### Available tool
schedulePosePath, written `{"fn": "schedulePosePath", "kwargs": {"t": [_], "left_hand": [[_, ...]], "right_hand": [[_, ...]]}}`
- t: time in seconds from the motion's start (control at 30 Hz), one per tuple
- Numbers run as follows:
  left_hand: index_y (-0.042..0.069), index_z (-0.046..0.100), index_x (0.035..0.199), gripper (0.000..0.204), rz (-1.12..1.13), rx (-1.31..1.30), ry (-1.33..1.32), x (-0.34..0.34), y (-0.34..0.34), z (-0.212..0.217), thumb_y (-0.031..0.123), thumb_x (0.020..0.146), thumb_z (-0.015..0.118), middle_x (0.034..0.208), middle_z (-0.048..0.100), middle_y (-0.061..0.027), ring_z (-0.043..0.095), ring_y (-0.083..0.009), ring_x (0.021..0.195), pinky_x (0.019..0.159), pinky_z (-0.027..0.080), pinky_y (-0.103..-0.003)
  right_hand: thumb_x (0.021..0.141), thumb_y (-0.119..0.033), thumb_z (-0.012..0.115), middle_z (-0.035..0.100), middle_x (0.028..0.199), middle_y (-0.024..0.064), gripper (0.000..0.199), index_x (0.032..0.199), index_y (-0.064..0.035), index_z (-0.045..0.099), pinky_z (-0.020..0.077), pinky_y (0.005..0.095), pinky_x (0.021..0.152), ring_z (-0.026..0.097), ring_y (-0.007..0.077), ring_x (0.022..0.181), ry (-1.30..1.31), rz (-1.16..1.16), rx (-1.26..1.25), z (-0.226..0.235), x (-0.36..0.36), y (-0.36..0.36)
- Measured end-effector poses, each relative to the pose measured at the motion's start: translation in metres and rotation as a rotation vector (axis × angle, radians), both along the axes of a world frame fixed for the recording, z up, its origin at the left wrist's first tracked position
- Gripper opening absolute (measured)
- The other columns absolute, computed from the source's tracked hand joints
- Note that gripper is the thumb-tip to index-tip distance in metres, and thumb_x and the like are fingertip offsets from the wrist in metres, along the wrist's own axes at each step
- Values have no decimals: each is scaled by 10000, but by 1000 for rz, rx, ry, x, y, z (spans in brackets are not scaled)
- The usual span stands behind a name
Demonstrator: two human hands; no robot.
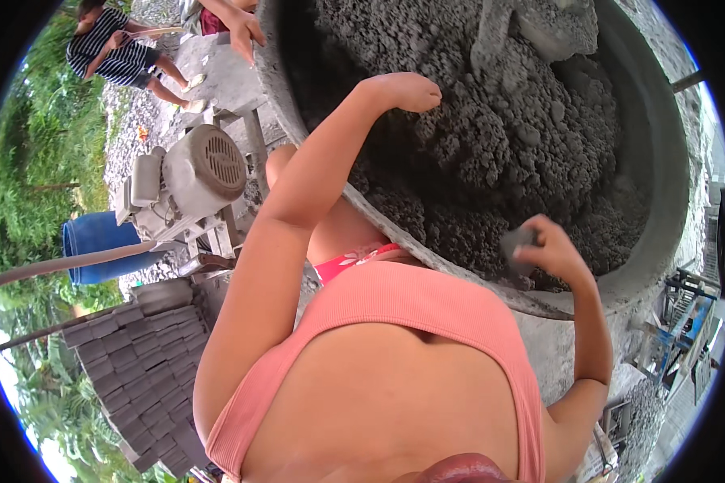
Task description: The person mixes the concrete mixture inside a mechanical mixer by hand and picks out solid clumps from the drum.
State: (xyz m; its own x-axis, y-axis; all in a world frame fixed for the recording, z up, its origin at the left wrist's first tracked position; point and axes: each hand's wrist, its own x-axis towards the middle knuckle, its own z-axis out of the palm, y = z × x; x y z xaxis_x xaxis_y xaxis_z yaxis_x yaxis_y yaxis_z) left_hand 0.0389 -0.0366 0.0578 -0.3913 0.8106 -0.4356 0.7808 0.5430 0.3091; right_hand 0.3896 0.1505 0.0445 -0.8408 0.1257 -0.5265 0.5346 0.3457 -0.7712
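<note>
The wet grey concrete fills the big mixer drum, heaped and lumpy against its far wall, with a paddle blade sticking up out of it near the top. The person's right hand is down at the near lip of the drum, its grip closed around a small grey lump or tool; I cannot tell which it is, as it is caked the same colour as the mix. The left hand reaches further in over the rim, curled into a loose fist that rests on the surface of the mix; whether it holds anything I cannot tell.

As I judge it, the step in hand is working or scraping the mix by hand inside the drum, low on the near side. The next move calls for a firm hold with the right hand and care to keep both arms away from the paddle.

Beside the drum on the left sits the mixer's motor, with a blue barrel behind it and a stack of dark grey blocks lower down. Further off, 1 person in a striped shirt crouches on the gravel, and another person's hand hangs by the drum's rim.
</note>
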Motion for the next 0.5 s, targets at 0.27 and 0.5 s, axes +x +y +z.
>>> {"fn": "schedulePosePath", "kwargs": {"t": [0.27, 0.5], "left_hand": [[76, 606, 1274, 392, 33, 258, -52, 1, -3, 13, 237, 965, 426, 1182, 658, -117, 630, -282, 1055, 923, 496, -419], [56, 684, 1134, 275, -15, 838, 58, -5, -17, 26, 144, 933, 520, 1067, 677, -117, 647, -234, 865, 751, 537, -378]], "right_hand": [[728, -142, 772, 623, 817, 96, 486, 1142, -30, 543, 476, 304, 705, 608, 133, 808, -198, 302, 89, 16, -13, -27], [809, -116, 718, 650, 905, 97, 450, 1193, -1, 513, 475, 286, 776, 610, 141, 850, 147, -312, -124, 24, -22, -10]]}}
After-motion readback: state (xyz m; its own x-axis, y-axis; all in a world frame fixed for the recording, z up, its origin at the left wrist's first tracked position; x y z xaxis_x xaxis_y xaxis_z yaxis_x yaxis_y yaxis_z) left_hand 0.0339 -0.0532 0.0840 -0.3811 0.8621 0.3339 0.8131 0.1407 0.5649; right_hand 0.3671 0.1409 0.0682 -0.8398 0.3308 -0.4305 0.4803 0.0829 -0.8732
